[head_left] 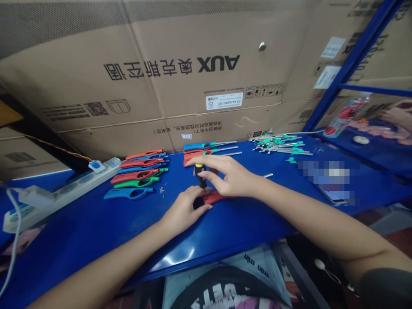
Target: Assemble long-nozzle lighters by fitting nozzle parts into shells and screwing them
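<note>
In my right hand (230, 174) is an upright screwdriver (201, 177) with a black handle and a yellow-topped end. Its tip meets a red long-necked lighter (217, 197) lying flat on the blue table. My left hand (186, 208) is closed around the lighter's left end, thumb and fingers pinching it. Part of the lighter's body is hidden under my right hand, and a metal tube sticks out beyond it. Small loose screws (162, 190) lie to the left of my left hand.
Several coloured lighter casings (138, 176) lie in a stack at left. Lighters with metal tubes (210, 149) lie behind my hands. Green-ended tube parts (280, 144) are piled at right, near a blurred flat object (333, 180). A power strip (64, 189) runs along the left; cardboard (180, 98) stands behind.
</note>
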Motion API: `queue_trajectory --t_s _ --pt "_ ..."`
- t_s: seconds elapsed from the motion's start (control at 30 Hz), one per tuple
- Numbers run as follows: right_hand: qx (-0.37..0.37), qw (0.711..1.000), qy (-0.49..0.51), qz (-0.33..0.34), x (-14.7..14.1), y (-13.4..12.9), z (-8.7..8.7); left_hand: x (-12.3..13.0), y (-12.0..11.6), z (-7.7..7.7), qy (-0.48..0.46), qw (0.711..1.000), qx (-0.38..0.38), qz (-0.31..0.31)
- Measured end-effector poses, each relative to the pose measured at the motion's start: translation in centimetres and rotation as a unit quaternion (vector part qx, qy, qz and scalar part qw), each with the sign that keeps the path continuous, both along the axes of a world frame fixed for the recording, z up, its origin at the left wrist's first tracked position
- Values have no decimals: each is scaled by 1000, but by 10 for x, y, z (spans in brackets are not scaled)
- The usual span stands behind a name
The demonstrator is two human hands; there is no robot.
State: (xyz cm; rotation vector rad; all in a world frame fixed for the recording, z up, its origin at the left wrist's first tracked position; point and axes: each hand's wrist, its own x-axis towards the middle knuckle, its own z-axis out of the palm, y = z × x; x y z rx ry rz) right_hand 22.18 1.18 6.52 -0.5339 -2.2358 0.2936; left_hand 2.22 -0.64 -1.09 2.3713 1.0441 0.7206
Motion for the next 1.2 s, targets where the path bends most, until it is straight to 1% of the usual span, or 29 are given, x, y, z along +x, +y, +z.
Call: queue_trajectory --t_s 0.03,0.13,0.2,0.27,0.37,0.4,0.47,0.5,0.53,0.6,0.63,0.7,0.77,0.83,0.9,0.93,1.07,1.13,1.2 --pt "7 1000 -4 1 1 0 1 0 0 0 5 1000 3 1" --pt "57 998 -13 -7 -3 -2 0 0 0 -1 14 1000 13 0" --pt "73 997 -5 -36 -7 -5 -3 1 0 -1 17 1000 16 -4" --pt "62 996 14 -68 -10 -7 -5 2 -1 1 29 999 16 -4" --pt "4 995 63 -82 -1 0 -3 1 -2 7 56 998 24 -6" --pt "-19 991 92 -90 7 5 -2 0 -2 11 67 997 27 -11" --pt "-55 975 164 -142 31 20 1 -3 -2 18 103 994 28 -24" --pt "-47 964 188 -182 47 28 1 -4 -1 22 128 991 26 -28" --pt "-13 952 200 -231 63 37 0 -5 -1 26 155 987 25 -28" --pt "54 923 177 -336 95 53 -6 -5 0 31 204 978 26 -25" --pt "72 912 150 -374 108 60 -12 -4 0 32 221 974 29 -24" --pt "69 891 103 -436 130 68 -24 1 3 32 241 970 37 -25" --pt "53 882 96 -458 143 73 -35 5 9 31 242 968 47 -35" --pt "38 877 96 -468 149 76 -42 6 21 33 229 970 55 -54" --pt "27 875 91 -474 152 80 -45 4 38 40 199 975 63 -73" --pt "22 876 86 -474 153 81 -46 1 49 45 188 977 70 -70" --pt "-3 884 50 -464 156 87 -47 -13 98 65 178 980 93 -6" --pt "-20 892 21 -451 156 88 -49 -18 120 69 178 979 98 25" --pt "-42 899 -15 -436 156 88 -52 -20 139 68 180 977 100 50"
